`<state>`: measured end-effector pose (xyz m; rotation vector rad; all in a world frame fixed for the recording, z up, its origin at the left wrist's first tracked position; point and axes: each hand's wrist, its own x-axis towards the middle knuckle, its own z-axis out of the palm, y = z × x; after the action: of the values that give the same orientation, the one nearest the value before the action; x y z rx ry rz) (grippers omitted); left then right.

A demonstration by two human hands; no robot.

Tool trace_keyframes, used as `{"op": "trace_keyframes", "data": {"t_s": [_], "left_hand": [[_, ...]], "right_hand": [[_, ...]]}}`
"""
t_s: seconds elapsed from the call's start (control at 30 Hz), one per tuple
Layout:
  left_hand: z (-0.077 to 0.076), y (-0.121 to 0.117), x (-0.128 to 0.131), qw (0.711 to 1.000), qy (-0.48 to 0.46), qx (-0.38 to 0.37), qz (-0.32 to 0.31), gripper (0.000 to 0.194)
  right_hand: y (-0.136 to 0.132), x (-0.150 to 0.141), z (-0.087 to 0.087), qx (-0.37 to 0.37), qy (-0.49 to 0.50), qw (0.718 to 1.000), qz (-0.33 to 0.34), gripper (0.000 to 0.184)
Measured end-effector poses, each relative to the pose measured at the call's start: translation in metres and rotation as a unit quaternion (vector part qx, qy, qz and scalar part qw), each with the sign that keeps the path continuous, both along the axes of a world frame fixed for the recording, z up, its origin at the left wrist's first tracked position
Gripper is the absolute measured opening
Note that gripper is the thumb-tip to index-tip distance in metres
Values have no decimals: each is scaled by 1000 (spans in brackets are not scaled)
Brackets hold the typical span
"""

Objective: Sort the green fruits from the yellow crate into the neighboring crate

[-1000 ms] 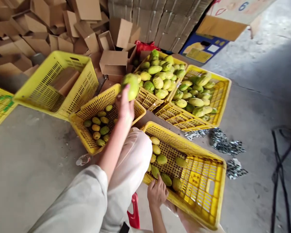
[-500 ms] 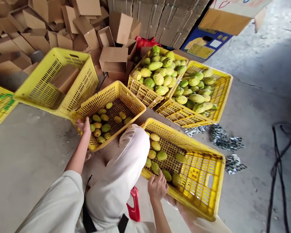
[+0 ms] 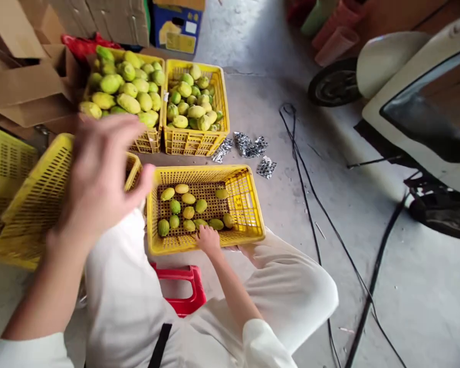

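You're sitting low on a red stool (image 3: 182, 289) over a grey concrete floor (image 3: 283, 204), and the floor runs bare toward the lower right of the frame. Your right hand (image 3: 208, 238) rests on the near rim of the yellow crate (image 3: 249, 204) at centre, fingers curled over the edge beside the mangoes (image 3: 187, 210) that lie one layer deep inside it; it grips no fruit. Your left hand (image 3: 99, 174) hangs blurred at centre left, fingers spread wide, holding nothing, above the tilted crate (image 3: 34, 199) by your knee. At upper left two full crates (image 3: 193, 145) stand side by side, touching, heaped with green-yellow fruit. Cardboard boxes (image 3: 26, 92) crowd the upper left corner. Black cables (image 3: 310, 204) trail across the floor from upper centre down to the bottom edge, hemming the open ground on the right. A white scooter (image 3: 406, 102) fills the upper right. Crumpled silver wrappers (image 3: 249, 145) lie just beyond the centre crate. A blue carton (image 3: 176, 25) at the top carries labels, too small to read.
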<state>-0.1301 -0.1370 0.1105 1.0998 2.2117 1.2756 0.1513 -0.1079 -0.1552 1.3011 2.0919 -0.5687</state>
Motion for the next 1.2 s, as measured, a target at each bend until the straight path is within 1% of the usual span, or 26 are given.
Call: {"op": "trace_keyframes", "data": {"t_s": [0.03,0.07,0.1,0.13,0.17,0.23,0.27,0.3,0.37,0.43,0.47,0.53,0.57,0.63,0.7,0.77,0.83,0.9,0.97,1.03,1.1,1.13,1.2], "left_hand": [[-3,24,22,985,72,-37,-154,61],[-12,47,41,957,120,-74,-253,57],[-28,66,58,928,157,-106,-321,53],[-47,82,71,901,185,-136,-369,49],[-71,95,81,877,206,-173,-398,49],[-121,112,89,833,233,-270,-423,53],[-146,115,89,813,235,-323,-422,54],[-171,116,89,797,231,-377,-411,55],[-215,111,86,762,207,-485,-376,57],[-253,97,84,729,180,-552,-363,56],[-269,87,84,715,168,-575,-360,55],[-296,66,86,696,150,-608,-351,54],[-308,56,87,693,144,-616,-346,55],[-325,40,91,700,137,-614,-338,58],[-338,30,98,724,134,-587,-336,57],[-347,27,108,754,121,-547,-343,50],[-355,28,121,779,86,-506,-361,41],[-362,31,135,798,32,-469,-377,35],[-370,34,149,816,-26,-445,-368,32],[-377,38,163,835,-83,-440,-321,26],[-383,41,175,847,-146,-449,-246,15],[-384,42,179,849,-182,-453,-204,12],[-384,46,185,847,-264,-444,-126,16]], "right_hand": [[13,8,-4,-10,-4,1000,-6,34],[26,17,-10,-21,-7,1000,-7,33],[38,26,-16,-34,-10,999,-6,32],[50,36,-23,-46,-14,999,-5,31],[60,44,-31,-58,-20,998,-2,31],[75,57,-47,-80,-32,996,6,35],[81,61,-54,-88,-35,995,11,39],[85,63,-62,-95,-35,995,18,41],[90,62,-78,-105,-26,994,34,42],[92,56,-93,-113,-14,992,48,43],[93,53,-100,-118,-8,992,53,43],[93,45,-114,-130,2,990,57,44],[93,42,-120,-138,5,989,56,48],[93,37,-132,-153,8,987,51,58],[94,33,-141,-165,7,985,43,69],[94,30,-147,-174,10,984,35,75],[93,27,-152,-179,20,983,24,77],[91,27,-154,-181,36,983,6,74],[90,28,-155,-182,57,981,-23,71],[90,32,-155,-183,86,977,-65,71],[93,39,-156,-190,123,966,-121,69],[95,42,-156,-199,145,957,-152,66],[101,49,-155,-222,205,930,-210,57]]}}
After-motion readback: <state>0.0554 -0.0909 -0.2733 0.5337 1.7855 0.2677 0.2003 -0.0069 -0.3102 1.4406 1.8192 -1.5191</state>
